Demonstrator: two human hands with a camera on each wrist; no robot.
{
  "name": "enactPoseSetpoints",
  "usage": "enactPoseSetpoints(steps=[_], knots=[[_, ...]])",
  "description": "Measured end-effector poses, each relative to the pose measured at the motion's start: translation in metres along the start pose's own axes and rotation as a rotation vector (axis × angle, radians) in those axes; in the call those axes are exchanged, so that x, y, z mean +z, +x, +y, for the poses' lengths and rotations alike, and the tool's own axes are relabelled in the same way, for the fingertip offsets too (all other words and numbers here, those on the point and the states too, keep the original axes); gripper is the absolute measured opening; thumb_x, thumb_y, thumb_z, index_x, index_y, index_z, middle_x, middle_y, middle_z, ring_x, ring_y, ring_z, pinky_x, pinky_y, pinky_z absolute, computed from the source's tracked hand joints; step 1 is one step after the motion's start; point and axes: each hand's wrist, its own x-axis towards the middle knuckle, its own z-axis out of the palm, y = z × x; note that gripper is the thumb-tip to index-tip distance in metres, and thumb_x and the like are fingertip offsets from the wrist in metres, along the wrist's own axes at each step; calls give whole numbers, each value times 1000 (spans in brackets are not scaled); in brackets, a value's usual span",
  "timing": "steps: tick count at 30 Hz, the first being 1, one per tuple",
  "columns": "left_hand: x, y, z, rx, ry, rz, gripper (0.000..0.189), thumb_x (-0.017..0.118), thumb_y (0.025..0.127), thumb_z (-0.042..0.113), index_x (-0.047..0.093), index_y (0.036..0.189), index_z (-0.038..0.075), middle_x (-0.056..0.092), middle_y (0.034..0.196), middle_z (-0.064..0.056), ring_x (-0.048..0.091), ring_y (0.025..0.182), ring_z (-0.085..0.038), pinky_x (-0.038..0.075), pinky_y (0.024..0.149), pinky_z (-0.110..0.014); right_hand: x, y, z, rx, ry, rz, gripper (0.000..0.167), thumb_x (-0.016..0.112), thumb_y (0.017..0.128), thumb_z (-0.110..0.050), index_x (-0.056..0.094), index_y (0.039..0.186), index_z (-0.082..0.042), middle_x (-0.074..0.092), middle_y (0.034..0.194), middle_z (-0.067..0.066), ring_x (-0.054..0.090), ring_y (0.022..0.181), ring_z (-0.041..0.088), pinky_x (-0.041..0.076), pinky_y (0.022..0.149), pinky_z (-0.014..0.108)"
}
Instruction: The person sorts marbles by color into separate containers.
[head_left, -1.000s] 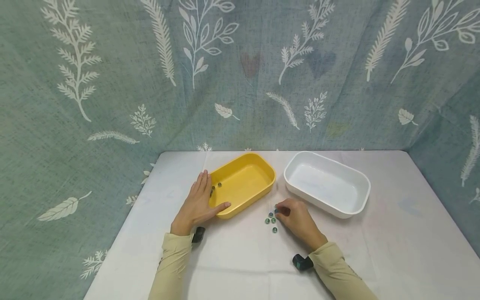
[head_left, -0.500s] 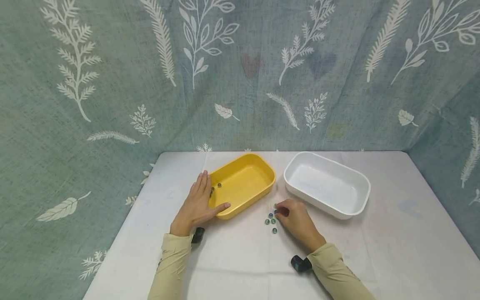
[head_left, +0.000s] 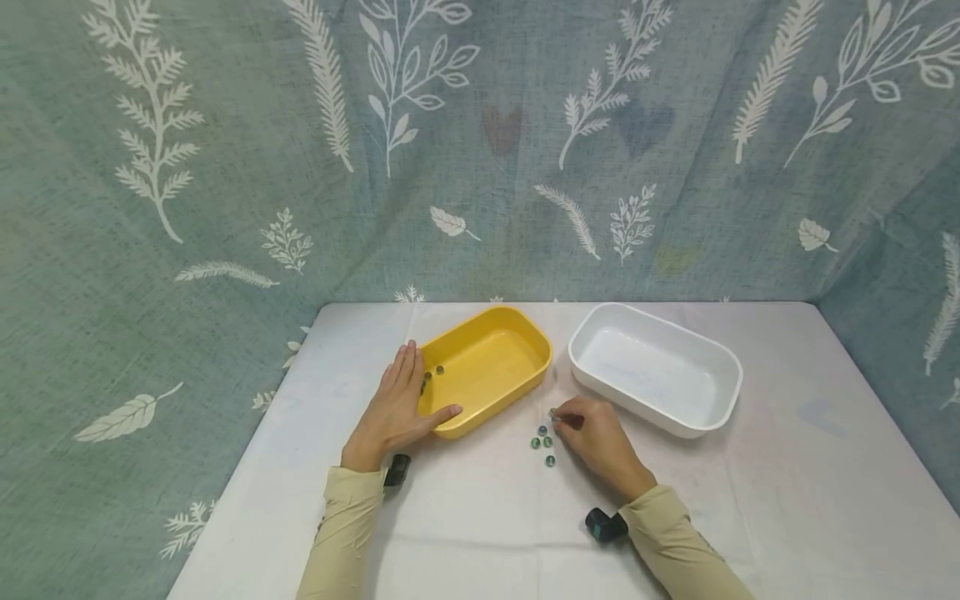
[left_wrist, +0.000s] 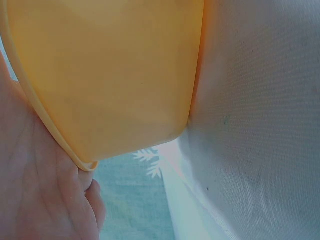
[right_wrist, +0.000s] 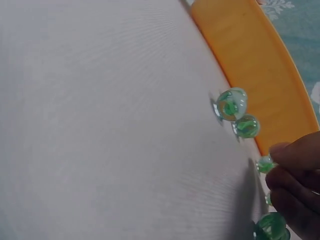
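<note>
My left hand (head_left: 393,410) rests on the near-left end of a yellow tray (head_left: 516,375), fingers extended along the rim and thumb over the near side. In the left wrist view, the palm lies against the tray's rim (left_wrist: 50,129). My right hand (head_left: 600,440) is low over the white cloth with thumb and fingertips pinching a small glass marble (right_wrist: 264,164), partly hidden by the fingers. Several more clear marbles with green or blue swirls, such as one green marble (head_left: 551,461) and one bluish marble (head_left: 543,431), lie just left of that hand.
Several marbles, among them one dark marble (head_left: 440,370), lie inside the yellow tray near its left end. A white tray (head_left: 693,427) stands at the right, behind my right hand. A patterned cloth (head_left: 480,208) hangs behind the table.
My right fingertips have drawn slightly closer around the marble, which shows less now. My left hand and both trays stay in place.
</note>
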Motion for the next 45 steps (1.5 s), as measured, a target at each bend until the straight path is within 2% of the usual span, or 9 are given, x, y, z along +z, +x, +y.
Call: enactPoseSetpoints(steps=[9,18,29,33,41,45], knots=[[0,2,-1,7,-2,4,123,55,87,80,2,165,1,-9,175,-13,-3,164,-33,11,132,-56,-7,2,-3,48,57,-5,12,79,82,5,79,93,0,79,95,11,75,84,18,62,78,28],[1,2,-2,5,-8,0,124,55,87,81,2,165,1,-9,175,-13,-3,164,-33,11,132,-57,-12,2,-6,43,129,14,13,79,82,7,80,93,1,78,98,12,76,90,25,64,81,30],[3,4,-4,6,9,-12,122,52,88,82,1,165,2,-12,175,-10,-5,164,-30,10,133,-54,-25,6,-11,30,182,64,11,82,84,1,83,94,-4,80,100,9,76,92,23,61,79,20],[3,3,-4,8,7,-7,122,52,88,82,2,165,1,-11,175,-11,-4,164,-31,10,133,-55,-30,8,-15,34,215,70,12,82,84,1,83,94,-5,80,100,9,77,93,24,62,80,22],[1,2,-3,1,4,-3,123,52,88,82,2,165,1,-9,175,-13,-4,164,-32,10,132,-56,-38,19,-22,20,274,58,10,81,87,-3,83,97,-5,80,101,10,76,89,14,63,81,23],[1,2,-3,5,5,1,123,53,88,82,3,165,1,-6,176,-15,-3,164,-32,11,132,-56,-43,25,-28,9,296,57,11,81,87,-4,82,98,-3,80,101,11,76,92,18,63,83,25]])
